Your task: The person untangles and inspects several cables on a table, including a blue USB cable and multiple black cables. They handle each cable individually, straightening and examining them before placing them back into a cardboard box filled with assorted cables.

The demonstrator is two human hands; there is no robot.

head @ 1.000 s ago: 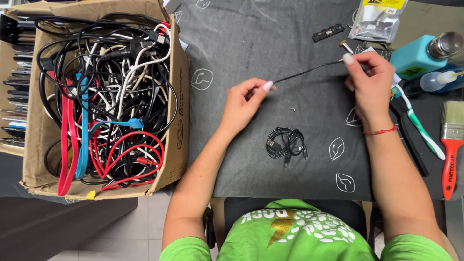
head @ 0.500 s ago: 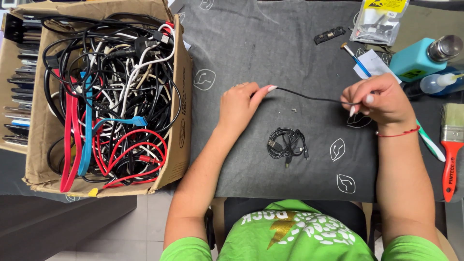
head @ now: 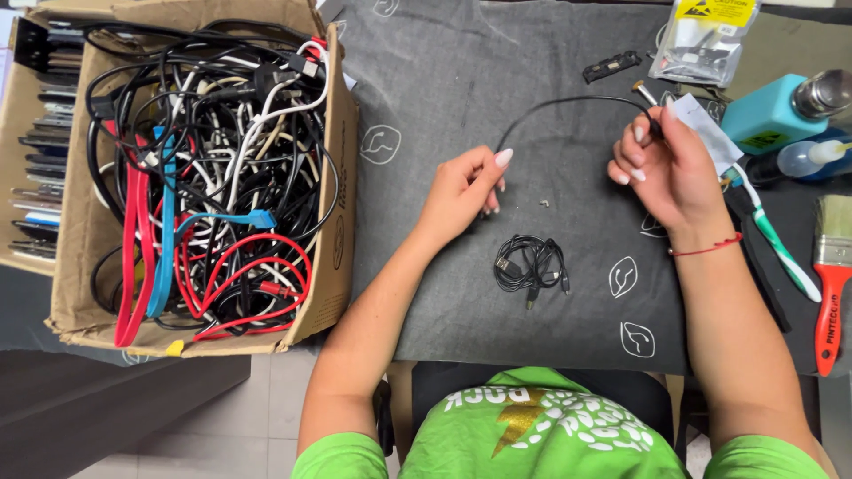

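Now the left hand [head: 463,184] pinches one end of a thin black cable [head: 557,104] near the middle of the grey mat [head: 461,80], while the right hand [head: 667,167] clamps its other end toward the mat's right edge. The cable arcs between them, above a small coiled cable [head: 530,264]; a cardboard box [head: 333,266] of tangled cables sits at the left edge.

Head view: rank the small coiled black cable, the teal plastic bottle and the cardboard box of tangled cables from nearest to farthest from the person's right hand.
From the right hand:
1. Teal plastic bottle, just beyond it, to the right.
2. Small coiled black cable, lower left on the grey mat.
3. Cardboard box of tangled cables, far left.
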